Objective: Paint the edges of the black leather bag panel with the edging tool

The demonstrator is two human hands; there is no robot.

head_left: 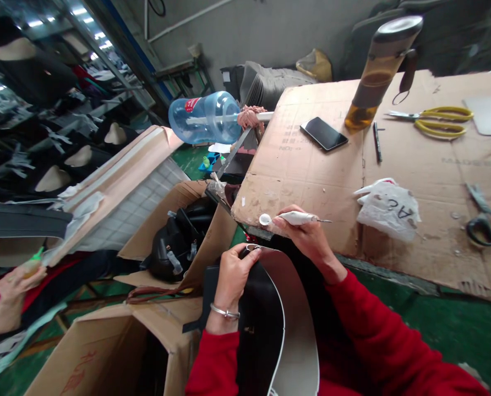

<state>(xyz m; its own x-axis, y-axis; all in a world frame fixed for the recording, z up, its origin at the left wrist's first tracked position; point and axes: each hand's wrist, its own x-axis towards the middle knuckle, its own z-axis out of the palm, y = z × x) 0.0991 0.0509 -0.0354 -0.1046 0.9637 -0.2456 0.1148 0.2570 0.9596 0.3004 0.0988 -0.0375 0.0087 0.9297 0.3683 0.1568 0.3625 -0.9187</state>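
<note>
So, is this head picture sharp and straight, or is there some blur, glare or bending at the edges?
In the head view, the middle is sharp: the right hand holding the white tool and the left hand on the black piece are clear. Edges bend strongly: the bottle leans and the cardboard table curves. The ceiling lamps glare, and the left side is dim and blurred.

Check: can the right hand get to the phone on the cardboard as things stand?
Probably not freely: the right hand already holds a white tool. The cardboard between it and the phone lies bare.
</note>
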